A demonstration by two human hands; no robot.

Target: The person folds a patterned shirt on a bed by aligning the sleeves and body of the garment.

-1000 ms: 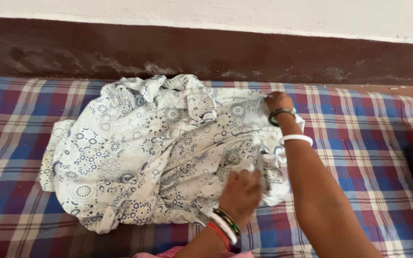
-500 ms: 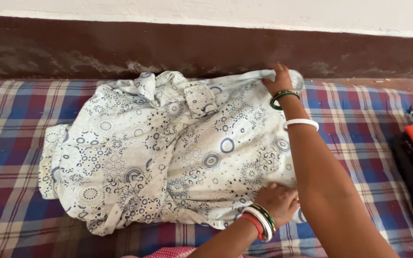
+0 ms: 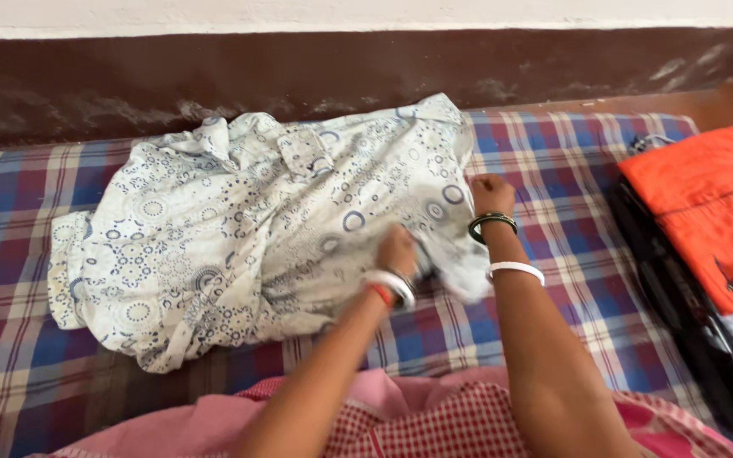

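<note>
Now both hands' fingers grip the patterned white garment (image 3: pixel 248 229); left hand (image 3: pixel 398 251), right hand (image 3: pixel 491 193).

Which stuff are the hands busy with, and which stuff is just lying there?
Busy with:
- white patterned cloth, gripped at its right edge
- left hand and right hand, both on that edge

Just lying there:
- orange cloth on the right
- black bag under it
- checked bedsheet underneath

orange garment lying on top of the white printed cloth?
No, the orange garment lies apart at the right, on the dark bag, clear of the white printed cloth.
</note>
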